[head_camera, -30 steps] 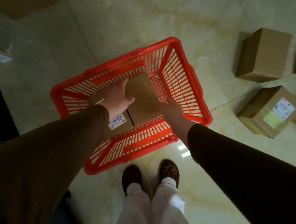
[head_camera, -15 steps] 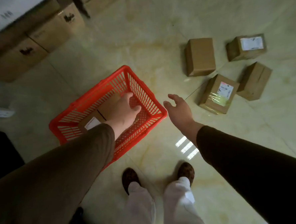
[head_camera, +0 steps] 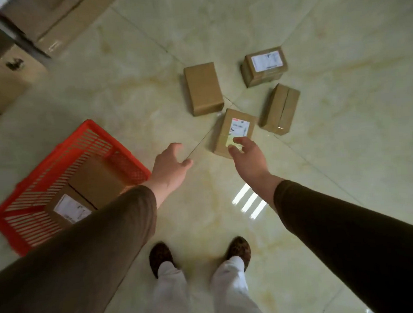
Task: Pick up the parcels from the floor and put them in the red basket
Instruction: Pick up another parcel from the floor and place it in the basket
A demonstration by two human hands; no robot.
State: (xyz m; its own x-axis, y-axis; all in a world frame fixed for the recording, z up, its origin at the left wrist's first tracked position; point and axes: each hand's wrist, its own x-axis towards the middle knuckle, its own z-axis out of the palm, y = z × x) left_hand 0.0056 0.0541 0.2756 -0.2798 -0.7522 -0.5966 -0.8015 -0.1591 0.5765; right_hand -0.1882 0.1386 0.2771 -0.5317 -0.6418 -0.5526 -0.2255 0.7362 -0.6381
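The red basket (head_camera: 95, 136) stands on the floor at the left with two cardboard parcels in it, a plain one (head_camera: 98, 180) and a labelled one (head_camera: 68, 209). Several brown parcels lie on the floor ahead. The nearest parcel (head_camera: 232, 128) carries a white label and yellow tape. My right hand (head_camera: 248, 157) hovers open at its near edge, fingers spread. My left hand (head_camera: 170, 168) is open and empty, to the right of the basket. A plain parcel (head_camera: 204, 91), a labelled parcel (head_camera: 265, 65) and a taped parcel (head_camera: 281, 109) lie farther off.
Large cardboard boxes (head_camera: 7, 71) are stacked at the upper left, by the wall. The floor is glossy pale tile with a light glare (head_camera: 249, 202) near my feet. My shoes (head_camera: 160, 256) stand below the hands.
Both hands have left the basket and swung right toward the floor parcels. The right hand now reaches the near edge of the labelled parcel. The view has turned right, so the basket sits farther left.
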